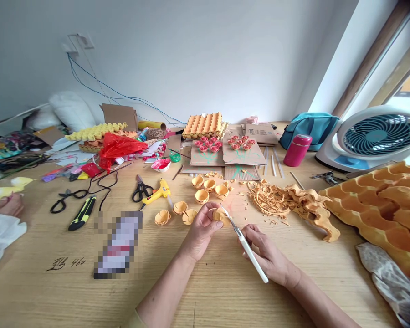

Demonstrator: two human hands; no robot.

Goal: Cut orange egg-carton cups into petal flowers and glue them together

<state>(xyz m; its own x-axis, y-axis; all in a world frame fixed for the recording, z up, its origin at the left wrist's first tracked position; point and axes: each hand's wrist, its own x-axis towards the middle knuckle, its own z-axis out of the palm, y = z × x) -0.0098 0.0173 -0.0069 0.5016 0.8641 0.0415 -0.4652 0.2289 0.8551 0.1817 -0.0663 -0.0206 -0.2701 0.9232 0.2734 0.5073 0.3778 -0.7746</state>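
My left hand (202, 226) is closed around a small orange egg-carton cup (221, 215), held just above the wooden table (205, 291). My right hand (264, 253) grips white-handled scissors (244, 243) whose blades point up-left and touch the cup's right edge. Several trimmed orange cups (202, 195) lie on the table just beyond my hands, some in a row, some nested. A heap of orange carton trimmings (276, 198) sits to the right of them.
A yellow glue gun (157, 191), black scissors (141, 190) and a utility knife (82, 212) lie at left. Cardboard sheets with red paper flowers (225, 146), egg trays (204, 124), a pink bottle (296, 150) and a fan (379, 134) stand behind. Another person's hand (7, 205) rests at far left.
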